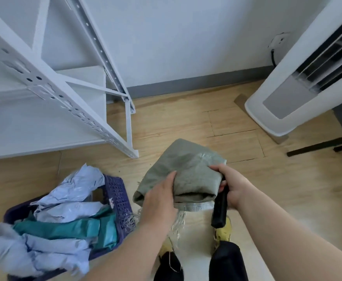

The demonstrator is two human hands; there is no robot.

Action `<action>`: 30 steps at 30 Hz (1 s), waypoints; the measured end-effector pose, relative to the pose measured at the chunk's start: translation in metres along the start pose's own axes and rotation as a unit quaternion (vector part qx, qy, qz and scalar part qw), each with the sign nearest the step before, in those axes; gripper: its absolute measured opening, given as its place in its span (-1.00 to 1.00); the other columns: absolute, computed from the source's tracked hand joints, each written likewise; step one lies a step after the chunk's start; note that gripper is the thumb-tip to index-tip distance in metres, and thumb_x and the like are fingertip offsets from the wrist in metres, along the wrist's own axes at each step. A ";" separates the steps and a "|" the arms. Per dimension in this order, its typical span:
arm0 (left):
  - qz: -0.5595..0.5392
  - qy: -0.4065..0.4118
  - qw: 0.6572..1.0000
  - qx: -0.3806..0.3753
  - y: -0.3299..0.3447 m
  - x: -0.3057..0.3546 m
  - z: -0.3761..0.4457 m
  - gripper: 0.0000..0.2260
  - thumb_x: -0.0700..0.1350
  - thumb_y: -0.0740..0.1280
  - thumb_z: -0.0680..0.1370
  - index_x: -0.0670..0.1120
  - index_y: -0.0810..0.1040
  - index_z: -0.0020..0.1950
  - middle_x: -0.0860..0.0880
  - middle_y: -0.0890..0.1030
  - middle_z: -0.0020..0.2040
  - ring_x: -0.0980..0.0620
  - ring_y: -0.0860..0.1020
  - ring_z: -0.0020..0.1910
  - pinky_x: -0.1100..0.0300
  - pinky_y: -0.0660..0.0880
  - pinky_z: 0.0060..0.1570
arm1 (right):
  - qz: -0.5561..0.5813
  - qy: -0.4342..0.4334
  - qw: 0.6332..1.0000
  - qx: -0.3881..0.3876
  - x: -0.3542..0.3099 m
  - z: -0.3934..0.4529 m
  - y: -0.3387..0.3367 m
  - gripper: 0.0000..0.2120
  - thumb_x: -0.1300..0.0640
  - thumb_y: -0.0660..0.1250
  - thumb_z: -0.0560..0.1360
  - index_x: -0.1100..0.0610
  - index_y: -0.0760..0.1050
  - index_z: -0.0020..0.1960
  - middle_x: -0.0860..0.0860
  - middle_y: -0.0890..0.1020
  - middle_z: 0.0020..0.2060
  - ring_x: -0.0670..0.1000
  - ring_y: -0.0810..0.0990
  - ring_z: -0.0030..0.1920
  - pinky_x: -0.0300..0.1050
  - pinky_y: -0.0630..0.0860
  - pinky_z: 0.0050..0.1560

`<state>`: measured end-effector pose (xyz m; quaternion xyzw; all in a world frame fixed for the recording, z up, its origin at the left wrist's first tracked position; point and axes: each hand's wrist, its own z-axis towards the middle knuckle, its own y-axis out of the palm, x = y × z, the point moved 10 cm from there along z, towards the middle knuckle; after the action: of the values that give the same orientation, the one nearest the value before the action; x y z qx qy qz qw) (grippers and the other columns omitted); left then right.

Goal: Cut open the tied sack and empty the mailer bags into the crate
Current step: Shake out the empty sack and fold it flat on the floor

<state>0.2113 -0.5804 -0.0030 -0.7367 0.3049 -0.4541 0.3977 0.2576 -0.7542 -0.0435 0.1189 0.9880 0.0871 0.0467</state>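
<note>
Legs: the person's dark trouser legs (227, 260) and yellow shoes (223, 230) stood on the floor (287, 189), nearest the camera.
Left hand: the left hand (160, 199) gripped the near-left edge of the sack (186, 169), thumb on top.
Right hand: the right hand (229, 185) pinched the sack's right edge and also held a black-handled tool (219, 209), probably the cutter; its blade was not visible.
Sack: grey-green, limp and folded flat, held between both hands above the floor, frayed threads (178, 218) hanging below.
Crate: the purple crate (117, 197) sat at lower left on the floor, heaped with pale blue and teal mailers (68, 209), some spilling over its near-left rim.
Done: judging by the flat sack and full crate, cutting and emptying looked finished.
Left: seemingly only putting the sack and tool aside.
</note>
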 end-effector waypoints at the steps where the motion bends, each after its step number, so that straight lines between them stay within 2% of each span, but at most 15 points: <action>1: 0.018 -0.006 1.000 0.004 0.006 -0.010 0.013 -0.20 -0.24 0.43 0.36 0.22 0.13 0.44 0.05 0.56 0.08 0.02 0.54 0.03 0.16 0.46 0.00 | -0.005 0.001 1.000 -0.009 -0.004 0.017 0.003 -0.74 0.13 0.41 0.41 0.13 0.36 -0.33 -0.04 0.33 -0.66 -0.14 0.25 -0.70 -0.37 0.25 -0.67; 3: 0.053 -0.004 0.999 0.011 0.021 -0.024 0.041 -0.28 -0.28 0.41 0.39 0.20 0.21 0.41 0.03 0.55 0.04 0.01 0.53 -0.01 0.16 0.45 -0.12 | -0.020 0.006 1.000 -0.019 -0.012 0.052 0.010 -0.77 0.12 0.40 0.41 0.13 0.37 -0.30 -0.04 0.34 -0.67 -0.14 0.25 -0.70 -0.38 0.25 -0.67; 7: 0.091 0.016 0.995 0.034 0.063 -0.053 0.108 -0.45 -0.30 0.35 0.44 0.12 0.37 0.35 0.08 0.58 0.11 0.00 0.46 0.06 0.15 0.43 -0.06 | -0.051 0.005 0.999 -0.009 -0.034 0.144 0.021 -0.78 0.12 0.42 0.42 0.13 0.39 -0.28 -0.04 0.34 -0.65 -0.14 0.28 -0.69 -0.36 0.28 -0.64; 11: 0.147 0.022 0.985 0.083 0.105 -0.094 0.182 -0.50 -0.31 0.31 0.44 0.07 0.45 0.32 0.09 0.57 0.17 -0.03 0.44 0.08 0.12 0.39 -0.02 | -0.151 -0.061 0.987 -0.013 -0.079 0.245 0.049 -0.79 0.08 0.47 0.43 0.11 0.44 -0.14 -0.06 0.41 -0.58 -0.15 0.27 -0.60 -0.35 0.27 -0.62; 13: 0.167 0.033 0.976 0.136 0.127 -0.115 0.217 -0.48 -0.34 0.34 0.40 0.04 0.48 0.31 0.07 0.56 0.21 -0.06 0.45 0.06 0.09 0.39 -0.02 | -0.179 -0.108 0.976 -0.064 -0.103 0.300 0.072 -0.81 0.05 0.44 0.45 0.10 0.46 -0.17 -0.10 0.42 -0.57 -0.16 0.24 -0.56 -0.35 0.24 -0.53; 16: 0.175 0.054 0.962 0.201 0.148 -0.140 0.244 -0.31 -0.42 0.35 0.29 0.04 0.45 0.37 0.03 0.48 0.31 -0.09 0.42 0.10 0.04 0.36 0.01 | -0.190 -0.153 0.956 -0.163 -0.128 0.350 0.105 -0.84 0.04 0.39 0.49 0.06 0.46 -0.20 -0.14 0.39 -0.58 -0.16 0.22 -0.56 -0.32 0.18 -0.45; 18: 0.208 0.051 0.962 0.169 0.194 -0.165 0.259 -0.21 -0.44 0.32 0.29 0.06 0.32 0.46 -0.03 0.35 0.42 -0.09 0.33 0.18 0.00 0.36 0.11 | -0.230 -0.184 0.948 -0.121 -0.136 0.401 0.101 -0.90 0.11 0.41 0.48 0.05 0.49 -0.13 -0.10 0.45 -0.50 -0.15 0.26 -0.55 -0.31 0.23 -0.49; 20: 0.227 0.018 0.974 0.020 0.266 -0.199 0.271 -0.15 -0.40 0.32 0.38 0.10 0.07 0.54 -0.05 0.10 0.54 -0.10 0.25 0.32 -0.01 0.32 0.26 | -0.316 -0.216 0.924 0.000 -0.142 0.448 0.078 -0.81 0.15 0.47 0.44 0.06 0.51 0.00 -0.02 0.52 -0.34 -0.08 0.34 -0.50 -0.21 0.33 -0.47; 22: 0.184 -0.051 0.966 -0.174 0.340 -0.240 0.265 -0.13 -0.21 0.40 0.47 0.13 -0.13 0.56 -0.01 -0.10 0.58 -0.15 0.13 0.47 -0.05 0.25 0.38 | -0.435 -0.256 0.857 0.100 -0.143 0.483 0.060 -0.64 0.12 0.48 0.41 0.07 0.48 0.16 0.05 0.55 -0.22 0.04 0.47 -0.36 -0.10 0.44 -0.33; 23: 0.138 -0.092 0.955 -0.244 0.366 -0.256 0.260 -0.10 -0.10 0.43 0.48 0.13 -0.17 0.55 0.00 -0.13 0.58 -0.16 0.06 0.51 -0.08 0.18 0.42 | -0.489 -0.289 0.812 0.134 -0.142 0.493 0.057 -0.63 0.09 0.44 0.42 0.06 0.47 0.20 0.05 0.58 -0.14 0.09 0.54 -0.25 -0.10 0.48 -0.25; 24: 0.092 -0.121 0.949 -0.274 0.381 -0.267 0.257 -0.08 -0.01 0.44 0.47 0.12 -0.18 0.55 0.00 -0.11 0.58 -0.15 0.02 0.53 -0.10 0.14 0.45 | -0.531 -0.330 0.765 0.154 -0.139 0.499 0.057 -0.65 0.08 0.39 0.45 0.04 0.48 0.22 0.03 0.61 -0.07 0.11 0.59 -0.13 -0.13 0.47 -0.21; 25: 0.061 -0.134 0.952 -0.267 0.387 -0.273 0.258 -0.11 0.04 0.43 0.47 0.10 -0.15 0.56 0.00 -0.03 0.58 -0.13 0.05 0.53 -0.09 0.13 0.46 | -0.563 -0.373 0.719 0.166 -0.135 0.498 0.061 -0.67 0.08 0.33 0.47 0.00 0.48 0.23 0.00 0.62 -0.01 0.11 0.60 -0.03 -0.16 0.43 -0.22; 27: 0.086 -0.094 0.981 -0.144 0.369 -0.271 0.270 -0.28 0.01 0.38 0.50 0.02 0.06 0.55 -0.04 0.22 0.52 -0.10 0.20 0.46 -0.04 0.22 0.41 | -0.618 -0.448 0.628 0.152 -0.117 0.491 0.074 -0.63 0.12 0.26 0.49 -0.09 0.45 0.28 -0.03 0.60 0.14 0.11 0.59 0.07 -0.16 0.40 -0.17; 29: 0.165 -0.018 0.986 0.019 0.339 -0.259 0.277 -0.46 -0.12 0.36 0.50 -0.02 0.29 0.46 -0.06 0.35 0.41 -0.09 0.28 0.38 0.00 0.25 0.36 | -0.717 -0.472 0.505 0.095 -0.086 0.490 0.090 -0.52 0.21 0.24 0.49 -0.13 0.36 0.35 -0.10 0.41 0.37 0.08 0.57 0.13 -0.12 0.44 -0.18; 30: 0.188 0.003 0.980 0.058 0.332 -0.256 0.279 -0.47 -0.17 0.36 0.48 -0.03 0.32 0.44 -0.07 0.33 0.41 -0.11 0.26 0.40 -0.01 0.23 0.38 | -0.770 -0.457 0.440 0.069 -0.070 0.495 0.095 -0.46 0.25 0.23 0.49 -0.13 0.30 0.40 -0.14 0.25 0.47 0.06 0.55 0.16 -0.12 0.44 -0.24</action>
<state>0.3334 -0.4517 -0.4742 -0.6404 0.4120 -0.3908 0.5171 0.4027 -0.6003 -0.5061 -0.6650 0.5113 -0.1203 0.5309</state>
